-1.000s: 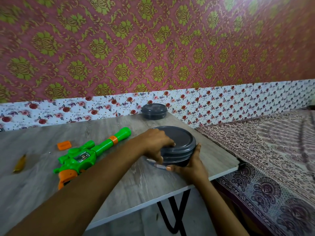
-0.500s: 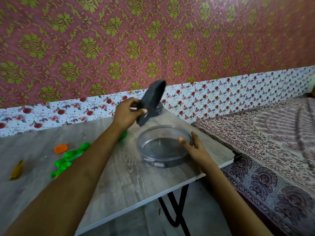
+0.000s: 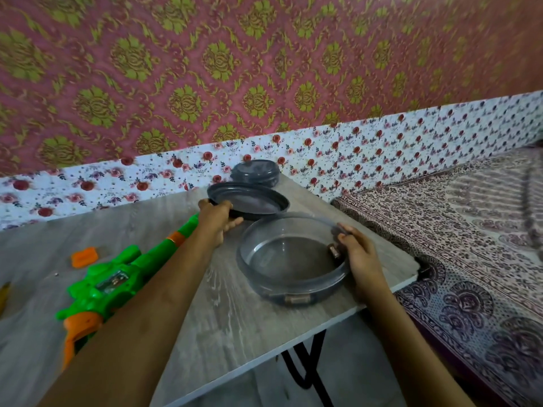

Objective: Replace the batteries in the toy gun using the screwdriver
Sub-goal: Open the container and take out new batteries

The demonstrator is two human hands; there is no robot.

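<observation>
The green and orange plastic toy gun (image 3: pixel 117 283) lies on its side at the left of the grey wood-grain table (image 3: pixel 229 318), with its barrel angled toward the wall. A rectangular window in its body shows something metallic, but I can't tell whether cells sit in it. A small orange plastic piece (image 3: pixel 84 256) lies loose just beyond the gun. I can't pick out a screwdriver with any certainty.

The left hand (image 3: pixel 216 220) has its fingers curled round the near rim of a dark grey round lid (image 3: pixel 249 201) and holds it tilted just behind the round clear-walled container (image 3: pixel 293 259). The right hand (image 3: pixel 357 254) is wrapped against that container's right wall, thumb on the rim. I see no batteries inside it. A smaller grey lidded tub (image 3: pixel 255 171) stands by the wall.

My worries from here:
- The left forearm passes right over the gun's barrel. I judge that drawing it back low could sweep the gun, scatter the loose orange piece and jolt whatever is in the open window.
- The lid is held by one edge only, so it could slip and clatter onto the tub.
- The container sits close to the table's right edge. A push from the right hand could send it off toward the patterned bedspread (image 3: pixel 470 230).
</observation>
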